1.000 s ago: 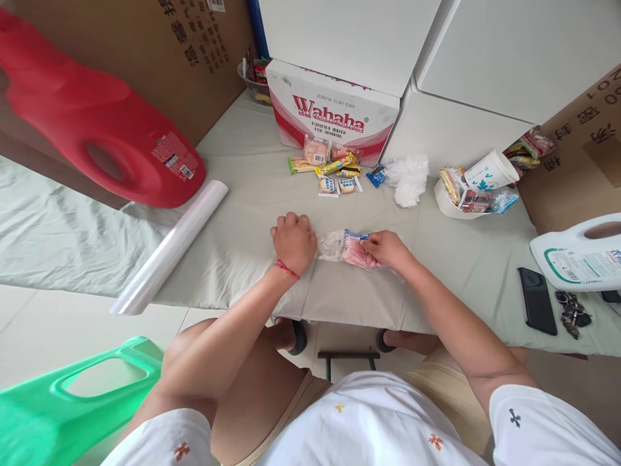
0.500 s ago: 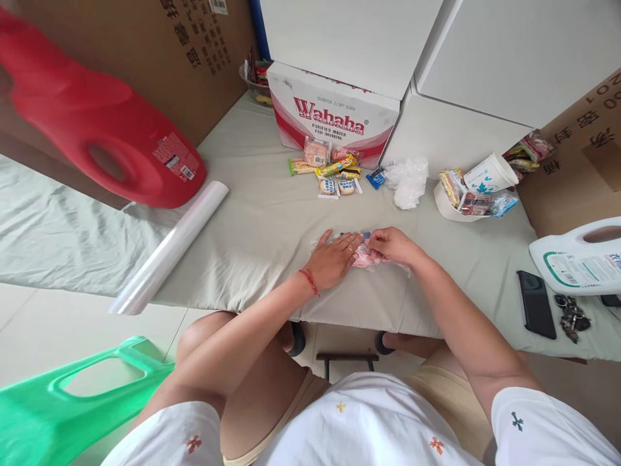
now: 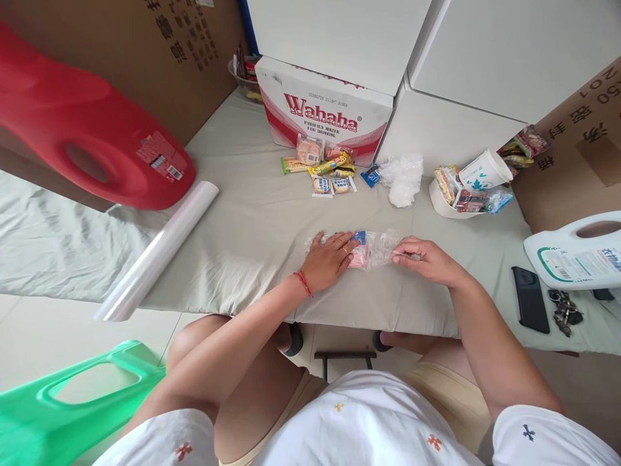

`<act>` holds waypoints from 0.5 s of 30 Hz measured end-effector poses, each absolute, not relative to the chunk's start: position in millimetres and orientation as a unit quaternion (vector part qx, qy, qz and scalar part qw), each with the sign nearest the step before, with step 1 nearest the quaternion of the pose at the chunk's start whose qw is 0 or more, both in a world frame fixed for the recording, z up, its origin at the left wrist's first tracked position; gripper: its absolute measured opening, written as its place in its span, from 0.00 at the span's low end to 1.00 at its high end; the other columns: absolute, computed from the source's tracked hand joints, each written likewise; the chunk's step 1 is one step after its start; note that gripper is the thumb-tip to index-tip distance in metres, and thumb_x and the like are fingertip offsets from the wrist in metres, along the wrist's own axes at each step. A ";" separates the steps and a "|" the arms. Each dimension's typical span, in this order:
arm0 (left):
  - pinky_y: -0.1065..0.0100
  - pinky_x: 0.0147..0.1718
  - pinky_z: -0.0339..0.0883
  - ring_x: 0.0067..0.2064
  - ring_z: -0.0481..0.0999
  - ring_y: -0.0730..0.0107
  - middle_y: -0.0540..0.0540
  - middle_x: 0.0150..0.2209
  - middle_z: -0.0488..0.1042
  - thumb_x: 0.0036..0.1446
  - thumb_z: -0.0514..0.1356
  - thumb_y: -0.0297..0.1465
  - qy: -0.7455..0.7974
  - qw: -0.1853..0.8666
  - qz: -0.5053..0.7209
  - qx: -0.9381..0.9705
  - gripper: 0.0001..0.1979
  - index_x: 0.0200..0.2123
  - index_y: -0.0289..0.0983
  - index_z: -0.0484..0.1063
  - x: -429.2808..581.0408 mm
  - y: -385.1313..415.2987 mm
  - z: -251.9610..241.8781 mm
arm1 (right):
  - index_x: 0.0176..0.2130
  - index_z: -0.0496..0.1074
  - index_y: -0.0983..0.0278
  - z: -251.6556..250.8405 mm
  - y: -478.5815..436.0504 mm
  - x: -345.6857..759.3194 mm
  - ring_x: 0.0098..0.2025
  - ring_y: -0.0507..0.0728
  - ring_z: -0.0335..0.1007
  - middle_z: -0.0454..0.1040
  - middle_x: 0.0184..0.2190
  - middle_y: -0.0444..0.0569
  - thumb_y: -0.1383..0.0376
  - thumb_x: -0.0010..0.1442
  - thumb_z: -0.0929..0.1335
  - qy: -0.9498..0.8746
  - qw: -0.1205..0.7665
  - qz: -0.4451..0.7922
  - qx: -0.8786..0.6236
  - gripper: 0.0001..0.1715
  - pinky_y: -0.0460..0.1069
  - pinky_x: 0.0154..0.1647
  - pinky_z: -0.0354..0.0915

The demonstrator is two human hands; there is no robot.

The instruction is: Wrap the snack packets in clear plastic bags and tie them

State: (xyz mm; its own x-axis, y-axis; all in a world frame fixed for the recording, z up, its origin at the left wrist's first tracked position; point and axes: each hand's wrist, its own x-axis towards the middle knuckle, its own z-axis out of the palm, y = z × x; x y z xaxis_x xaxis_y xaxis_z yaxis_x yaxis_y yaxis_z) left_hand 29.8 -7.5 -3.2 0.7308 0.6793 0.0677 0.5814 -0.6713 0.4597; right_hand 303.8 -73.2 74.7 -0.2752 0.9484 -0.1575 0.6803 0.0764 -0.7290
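Note:
My left hand (image 3: 330, 260) lies flat with its fingers spread over snack packets in a clear plastic bag (image 3: 381, 248). Pink and blue parts of a snack packet (image 3: 359, 254) show beside its fingertips; the rest is hidden under the palm. On the right, my right hand (image 3: 421, 257) pinches the bag's loose end between thumb and fingers, pulling it out flat on the cloth. Beyond the hands sit two small wrapped biscuits (image 3: 334, 186), a yellow snack packet (image 3: 330, 164) and a crumpled clear bag (image 3: 402, 180) beside a blue packet (image 3: 371, 175).
A Wahaha carton (image 3: 323, 116) stands behind the snacks. To the right are a white bowl (image 3: 441, 202) of packets with a paper cup (image 3: 485, 169), a phone (image 3: 530, 299), keys (image 3: 565, 312) and a white jug (image 3: 577, 252). Leftward lie a plastic-film roll (image 3: 158, 252) and a red jug (image 3: 97, 129).
My right hand has moved rightward from the packet, drawing the bag's end out with it. The left hand stays pressed on the packet. The view has shifted slightly.

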 end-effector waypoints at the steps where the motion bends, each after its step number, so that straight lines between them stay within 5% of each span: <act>1: 0.37 0.70 0.40 0.71 0.61 0.57 0.44 0.72 0.62 0.73 0.44 0.36 0.348 0.215 0.122 0.904 0.24 0.67 0.47 0.65 30.6 -6.8 -2.2 | 0.37 0.79 0.60 74.8 -72.3 304.3 0.41 0.59 0.71 0.76 0.36 0.50 0.48 0.66 0.67 -0.703 0.204 0.369 -0.573 0.21 0.53 0.47 0.66; 7: 0.35 0.69 0.42 0.67 0.67 0.56 0.43 0.66 0.70 0.69 0.50 0.32 0.354 0.250 0.150 0.889 0.20 0.59 0.44 0.71 37.1 -5.2 2.6 | 0.35 0.79 0.57 57.2 -58.4 306.1 0.60 0.63 0.66 0.74 0.57 0.52 0.43 0.63 0.68 -0.680 0.280 0.310 -0.603 0.23 0.58 0.63 0.59; 10: 0.37 0.69 0.42 0.67 0.67 0.57 0.42 0.65 0.71 0.65 0.52 0.30 0.372 0.268 0.168 0.873 0.18 0.56 0.43 0.71 40.5 -6.3 2.7 | 0.31 0.75 0.60 39.9 -50.1 309.7 0.45 0.60 0.71 0.77 0.41 0.51 0.42 0.62 0.66 -0.639 0.280 0.335 -0.634 0.26 0.53 0.48 0.65; 12: 0.39 0.70 0.42 0.65 0.69 0.58 0.43 0.63 0.73 0.66 0.52 0.30 0.394 0.286 0.185 0.854 0.15 0.53 0.43 0.72 42.8 -6.6 2.3 | 0.29 0.71 0.61 28.7 -46.5 311.0 0.30 0.54 0.63 0.70 0.27 0.45 0.41 0.62 0.66 -0.589 0.277 0.360 -0.669 0.27 0.49 0.34 0.60; 15: 0.42 0.70 0.43 0.59 0.74 0.61 0.45 0.56 0.77 0.70 0.50 0.34 0.417 0.307 0.210 0.829 0.12 0.45 0.42 0.73 46.2 -4.8 0.9 | 0.29 0.69 0.61 17.1 -44.2 308.3 0.25 0.51 0.51 0.59 0.21 0.39 0.43 0.60 0.67 -0.546 0.283 0.361 -0.701 0.26 0.48 0.28 0.49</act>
